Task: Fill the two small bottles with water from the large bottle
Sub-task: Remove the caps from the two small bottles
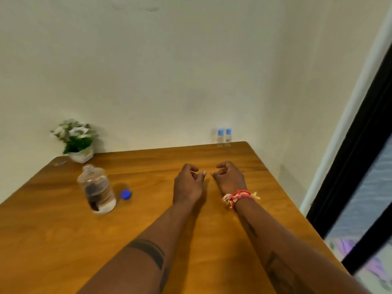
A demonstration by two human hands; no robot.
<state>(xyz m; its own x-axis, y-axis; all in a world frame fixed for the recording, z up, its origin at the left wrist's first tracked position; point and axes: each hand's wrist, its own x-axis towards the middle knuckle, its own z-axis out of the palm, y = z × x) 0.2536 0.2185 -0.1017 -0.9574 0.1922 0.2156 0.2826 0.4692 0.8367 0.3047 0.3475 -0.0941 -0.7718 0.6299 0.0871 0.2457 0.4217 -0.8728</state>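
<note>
The large clear bottle (96,188) stands uncapped on the left of the wooden table (63,240), partly filled with water. Its blue cap (126,194) lies on the table just to its right. Two small clear bottles with light blue caps (224,137) stand side by side at the table's far edge, against the wall. My left hand (187,183) and my right hand (230,177) hover over the middle of the table, fingers loosely curled and apart, holding nothing. Both hands are well short of the small bottles.
A small white pot with green and white flowers (76,141) stands at the far left corner. The table's right edge drops off beside a dark-framed glass door (360,166). A pale wall closes the far side.
</note>
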